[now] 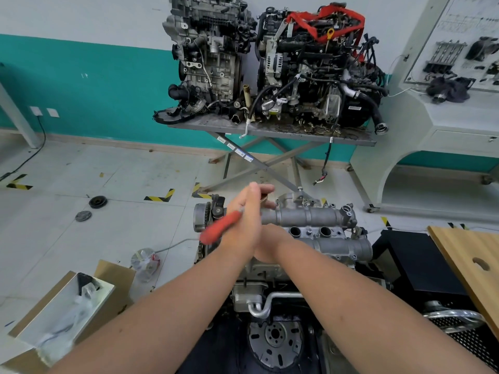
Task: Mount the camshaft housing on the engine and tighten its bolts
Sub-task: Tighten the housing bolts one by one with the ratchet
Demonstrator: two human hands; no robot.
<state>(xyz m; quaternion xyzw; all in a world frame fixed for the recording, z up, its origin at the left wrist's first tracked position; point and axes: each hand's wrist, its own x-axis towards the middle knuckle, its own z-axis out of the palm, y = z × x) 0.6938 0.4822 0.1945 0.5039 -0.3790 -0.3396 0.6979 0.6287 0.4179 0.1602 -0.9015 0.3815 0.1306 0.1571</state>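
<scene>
Two bare forearms reach forward over an engine (272, 292) standing on a pale tiled workshop floor (113, 184).

Left to right: an open cardboard box (67, 306) with plastic bags sits at the lower left; the left hand (243, 225) has its fingers wrapped round a red-handled wrench (220, 228), and the right hand (270, 238), lying against it and mostly hidden, cannot be read as open or closed. Just right of both hands the grey camshaft housing (318, 228) lies on top of the engine. A wooden board (469, 265) sits at the far right. Behind, a grey folding table (270, 130) bearing two more engines stands against a teal-and-white wall (81, 76).
</scene>
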